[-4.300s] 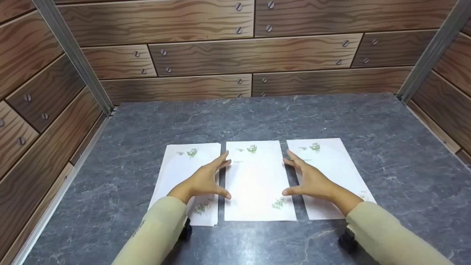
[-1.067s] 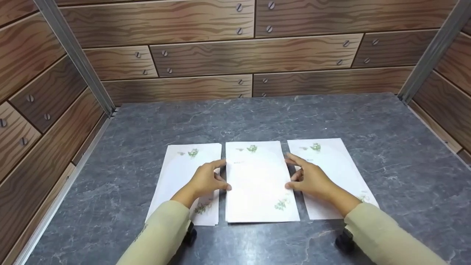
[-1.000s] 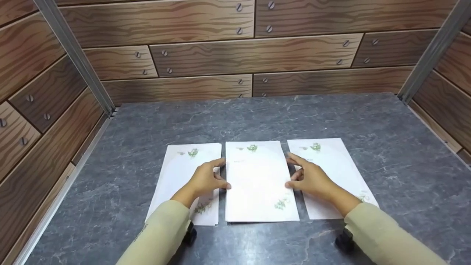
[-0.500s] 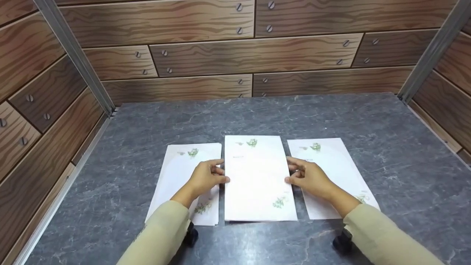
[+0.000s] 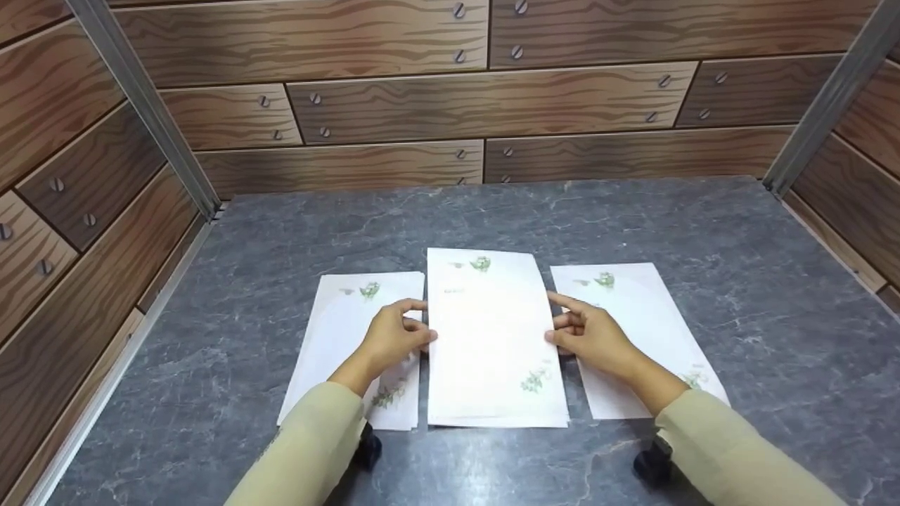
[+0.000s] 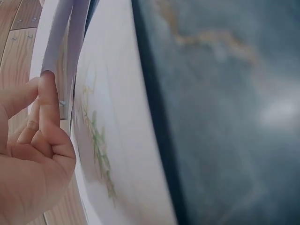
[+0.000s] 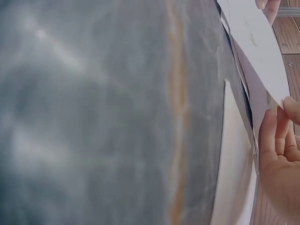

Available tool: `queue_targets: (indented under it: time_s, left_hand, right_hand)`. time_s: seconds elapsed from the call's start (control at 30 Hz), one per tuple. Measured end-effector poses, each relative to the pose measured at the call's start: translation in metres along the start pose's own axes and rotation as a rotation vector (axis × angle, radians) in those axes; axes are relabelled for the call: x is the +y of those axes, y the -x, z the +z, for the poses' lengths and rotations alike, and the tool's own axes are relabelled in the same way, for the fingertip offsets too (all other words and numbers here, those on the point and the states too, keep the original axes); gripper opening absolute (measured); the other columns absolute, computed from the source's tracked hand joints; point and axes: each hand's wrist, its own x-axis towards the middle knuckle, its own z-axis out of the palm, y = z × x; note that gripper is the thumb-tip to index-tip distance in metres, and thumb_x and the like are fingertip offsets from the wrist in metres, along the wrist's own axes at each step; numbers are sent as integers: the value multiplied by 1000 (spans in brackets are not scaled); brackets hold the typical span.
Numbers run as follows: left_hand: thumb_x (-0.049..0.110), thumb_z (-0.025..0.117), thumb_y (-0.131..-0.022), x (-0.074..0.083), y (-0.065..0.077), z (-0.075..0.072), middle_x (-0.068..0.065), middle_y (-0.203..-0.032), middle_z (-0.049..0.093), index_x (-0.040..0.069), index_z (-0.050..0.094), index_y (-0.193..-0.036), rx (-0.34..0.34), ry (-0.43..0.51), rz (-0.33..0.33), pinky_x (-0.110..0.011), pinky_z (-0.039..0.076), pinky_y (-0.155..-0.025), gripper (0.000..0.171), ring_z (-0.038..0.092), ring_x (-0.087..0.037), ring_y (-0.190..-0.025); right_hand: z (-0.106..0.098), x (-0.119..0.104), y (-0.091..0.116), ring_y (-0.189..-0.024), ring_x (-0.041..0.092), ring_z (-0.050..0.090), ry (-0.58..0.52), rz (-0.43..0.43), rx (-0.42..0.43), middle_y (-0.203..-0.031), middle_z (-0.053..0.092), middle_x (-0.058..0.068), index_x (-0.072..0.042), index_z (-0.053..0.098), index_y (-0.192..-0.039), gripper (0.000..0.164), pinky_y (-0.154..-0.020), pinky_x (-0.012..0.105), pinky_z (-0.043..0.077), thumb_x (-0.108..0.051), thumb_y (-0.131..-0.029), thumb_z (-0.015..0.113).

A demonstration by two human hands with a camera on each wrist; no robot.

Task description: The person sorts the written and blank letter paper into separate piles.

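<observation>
A white paper sheet (image 5: 489,330), printed with small green plant motifs, is raised off the table between both hands. My left hand (image 5: 390,337) pinches its left edge between thumb and fingers. On the opposite edge my right hand (image 5: 594,337) pinches with thumb on top and fingers beneath. In the left wrist view the sheet (image 6: 52,40) bends up at the fingertips of the left hand (image 6: 35,154). The right wrist view has the sheet (image 7: 255,44) curving above more paper, with the right hand (image 7: 281,164) at its border.
A stack of similar sheets (image 5: 337,330) lies to the left, its edges slightly uneven. Similar paper (image 5: 636,323) lies to the right, partly under the right hand. All rest on a dark marbled table (image 5: 492,218), enclosed by wood-patterned walls (image 5: 394,105).
Both hands were spread beside the middle paper, then closed on its side edges. The top sheet has risen, its far edge shifting upward in view, and it now bows slightly. The side papers stayed put.
</observation>
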Motion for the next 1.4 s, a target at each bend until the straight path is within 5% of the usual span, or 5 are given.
queue_targets:
  time_s: [0.4,0.83,1.2,1.4]
  left_hand:
    - [1,71,-83,-3,-1,-1,-8,-95,64,-1,57,-119,29,-26,-13,-30,55,-70,39,64,-19,-83]
    - [4,71,-85,4,-2,1,-8,-89,63,-1,54,-129,63,-24,-15,-28,54,-61,48,64,-16,-68]
    - [-2,69,-85,15,-5,6,-10,-91,58,4,41,-144,75,125,40,-31,57,-62,65,63,-14,-68]
    - [-1,66,-88,22,-8,13,-9,-91,56,7,38,-146,68,129,35,-31,57,-62,65,60,-14,-68]
  right_hand:
    - [2,-2,0,-82,20,64,-34,2,-8,-96,63,14,4,32,-145,66,-70,30,57,3,-87,65]
    - [3,-4,1,-80,20,65,-51,21,15,-98,64,15,0,33,-146,67,-68,31,58,4,-88,64]
    - [0,-4,1,-71,17,59,-69,-8,84,-93,62,14,-1,35,-146,64,-59,29,56,5,-88,63]
    - [-8,-3,3,-71,18,59,-73,-11,94,-95,62,16,-3,34,-147,65,-58,28,55,4,-89,62]
